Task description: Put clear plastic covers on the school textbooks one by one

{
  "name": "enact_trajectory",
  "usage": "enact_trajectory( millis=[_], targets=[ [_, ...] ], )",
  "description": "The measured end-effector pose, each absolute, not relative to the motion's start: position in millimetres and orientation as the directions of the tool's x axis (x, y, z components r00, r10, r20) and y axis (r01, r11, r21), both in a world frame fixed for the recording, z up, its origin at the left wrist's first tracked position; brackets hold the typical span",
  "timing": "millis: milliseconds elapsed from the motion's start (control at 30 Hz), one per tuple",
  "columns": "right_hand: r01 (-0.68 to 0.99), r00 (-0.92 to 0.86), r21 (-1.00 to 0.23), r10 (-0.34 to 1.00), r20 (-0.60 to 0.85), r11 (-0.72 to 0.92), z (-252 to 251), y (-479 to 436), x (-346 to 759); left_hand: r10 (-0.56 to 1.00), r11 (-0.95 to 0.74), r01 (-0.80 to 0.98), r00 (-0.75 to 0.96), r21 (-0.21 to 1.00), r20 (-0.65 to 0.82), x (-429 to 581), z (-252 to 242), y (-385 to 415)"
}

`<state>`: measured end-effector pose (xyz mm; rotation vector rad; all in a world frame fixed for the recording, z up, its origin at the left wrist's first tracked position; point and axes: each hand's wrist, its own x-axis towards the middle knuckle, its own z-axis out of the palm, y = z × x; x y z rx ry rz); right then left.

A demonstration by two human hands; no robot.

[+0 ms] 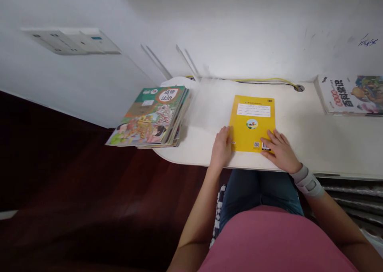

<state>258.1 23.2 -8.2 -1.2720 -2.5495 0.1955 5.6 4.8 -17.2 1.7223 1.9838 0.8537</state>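
Observation:
A yellow book (243,134) lies flat on the white desk (206,120), with a white text box, a round picture and a square printed code on its upper cover. At its left edge rests my left hand (222,146), fingers stretched out along the side. My right hand (280,150) lies over the lower right corner, fingers spread and partly covering a barcode. Neither hand is wrapped round the book. Over to the left, a stack of books (146,118) with a green illustrated cover on top overhangs the desk's rounded end.
Another pile of books (344,98) lies at the desk's right end. Yellow and black cables (266,80) run along the wall to a round hole (299,88). A socket panel (73,42) is on the left wall. Dark wooden floor (119,208) shows below.

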Motion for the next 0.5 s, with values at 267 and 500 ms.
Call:
enact_trajectory(
  millis=[267, 500],
  targets=[
    [0.771, -0.576, -0.207, 0.798, 0.177, 0.602, -3.3, 21.9, 256.8, 0.937, -0.338, 0.9, 0.35, 0.276, 0.005, -4.3, 14.5, 4.7],
    [0.772, -0.576, -0.197, 0.796, 0.187, 0.604, -4.4, 22.2, 257.9, 0.778, -0.599, 0.787, 0.615, 0.147, -0.126, -12.6, 46.6, 28.5]
  ],
)
